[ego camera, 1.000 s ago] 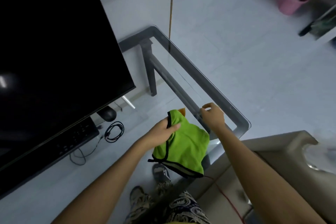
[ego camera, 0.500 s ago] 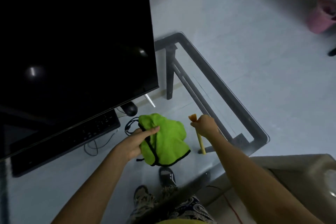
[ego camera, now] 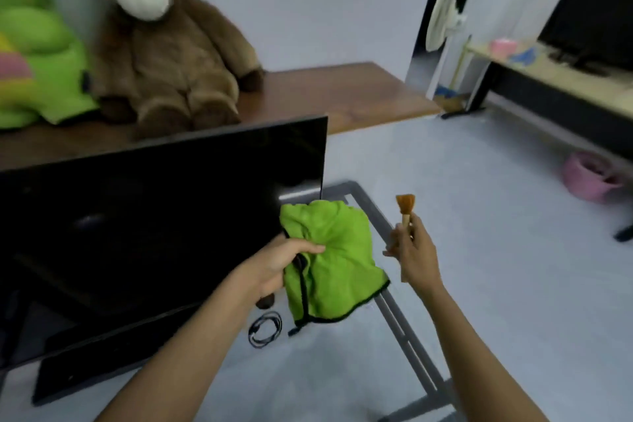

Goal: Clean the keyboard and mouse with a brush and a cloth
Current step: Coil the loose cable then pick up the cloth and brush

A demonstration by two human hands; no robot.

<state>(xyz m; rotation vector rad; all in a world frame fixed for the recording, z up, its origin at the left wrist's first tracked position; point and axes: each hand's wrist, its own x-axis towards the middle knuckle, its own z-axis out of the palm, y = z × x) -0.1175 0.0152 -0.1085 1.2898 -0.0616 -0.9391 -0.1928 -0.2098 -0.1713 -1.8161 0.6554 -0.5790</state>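
My left hand (ego camera: 279, 264) grips a green cloth with black trim (ego camera: 334, 264), held up over the glass table (ego camera: 407, 332). My right hand (ego camera: 412, 250) holds a small wooden brush (ego camera: 406, 207) upright, its orange bristles pointing up. The black keyboard (ego camera: 102, 363) lies on the table under the monitor's lower edge, partly hidden by my left arm. A dark mouse (ego camera: 265, 301) peeks out just below my left hand, mostly hidden, with its coiled cable (ego camera: 265, 329) beside it.
A large black monitor (ego camera: 154, 216) stands on the table's left half. Behind it a wooden bench (ego camera: 325, 92) carries a brown plush toy (ego camera: 164, 55) and a green plush (ego camera: 37, 55). A pink basket (ego camera: 587, 180), a fan (ego camera: 442, 20) and another desk (ego camera: 548, 79) are at right.
The view has tilted up, bringing the bench and plush toys into sight. Both hands have risen with it; the brush now stands upright in my right hand, and the cloth stays in my left.
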